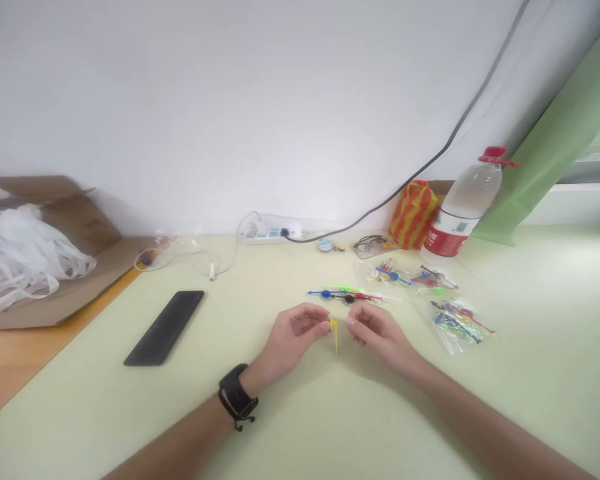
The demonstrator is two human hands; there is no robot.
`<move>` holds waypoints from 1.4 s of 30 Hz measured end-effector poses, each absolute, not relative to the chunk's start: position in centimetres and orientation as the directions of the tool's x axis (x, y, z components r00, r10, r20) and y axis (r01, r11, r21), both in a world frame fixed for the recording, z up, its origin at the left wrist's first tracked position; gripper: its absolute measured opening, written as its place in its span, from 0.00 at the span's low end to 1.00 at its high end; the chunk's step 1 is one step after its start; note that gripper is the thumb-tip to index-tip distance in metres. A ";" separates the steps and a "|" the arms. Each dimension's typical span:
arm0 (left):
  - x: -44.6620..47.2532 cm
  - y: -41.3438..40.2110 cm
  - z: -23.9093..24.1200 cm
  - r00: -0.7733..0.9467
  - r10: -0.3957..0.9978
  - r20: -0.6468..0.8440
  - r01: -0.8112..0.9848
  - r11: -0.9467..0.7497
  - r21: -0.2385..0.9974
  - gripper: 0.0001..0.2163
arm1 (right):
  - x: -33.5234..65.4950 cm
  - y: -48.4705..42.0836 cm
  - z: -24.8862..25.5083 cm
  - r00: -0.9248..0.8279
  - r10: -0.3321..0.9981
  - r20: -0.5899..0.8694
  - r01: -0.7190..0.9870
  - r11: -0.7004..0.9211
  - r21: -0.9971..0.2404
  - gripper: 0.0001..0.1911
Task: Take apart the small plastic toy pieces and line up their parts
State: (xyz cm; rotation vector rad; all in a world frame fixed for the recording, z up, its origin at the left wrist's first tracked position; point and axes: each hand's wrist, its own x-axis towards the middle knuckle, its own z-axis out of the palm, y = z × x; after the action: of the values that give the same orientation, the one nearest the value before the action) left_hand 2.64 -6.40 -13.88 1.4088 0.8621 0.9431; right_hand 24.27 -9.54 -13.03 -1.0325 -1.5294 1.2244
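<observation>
My left hand, with a black watch on its wrist, pinches a small yellow plastic spinner arrow between thumb and fingertips. The arrow's thin shaft points down toward the table. Just to the right, my right hand has its thumb and fingertips pressed together close to the yellow piece; whether anything is between them is too small to make out. Beyond the hands lie loose plastic arrows: a blue one, a black one, and red, green and white ones beside them.
Clear bags of coloured arrows lie at right. Behind them stand a large bottle and a striped pouch. A black phone lies at left, near a cardboard box of white strips. A power strip sits against the wall.
</observation>
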 end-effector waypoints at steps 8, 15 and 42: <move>2.9 -6.7 -14.0 0.415 0.909 0.030 -0.072 0.000 0.997 0.13 | 24.2 -9.6 -13.5 -0.256 0.950 0.178 0.110 0.212 -0.971 0.15; 2.9 -7.1 -13.6 0.499 0.866 0.035 -0.064 -0.004 0.998 0.14 | 23.7 -9.8 -13.7 -0.296 0.942 0.157 0.081 0.189 -0.979 0.14; 2.6 -6.3 -13.6 0.339 0.941 0.023 -0.111 0.016 0.994 0.15 | 24.5 -9.7 -13.1 -0.310 0.946 0.093 0.149 0.145 -0.978 0.32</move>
State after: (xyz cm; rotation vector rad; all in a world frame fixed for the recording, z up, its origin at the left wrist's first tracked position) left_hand 2.61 -6.32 -13.64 1.2742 0.8709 1.0054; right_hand 24.51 -9.66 -13.11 -1.0796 -1.6188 1.2498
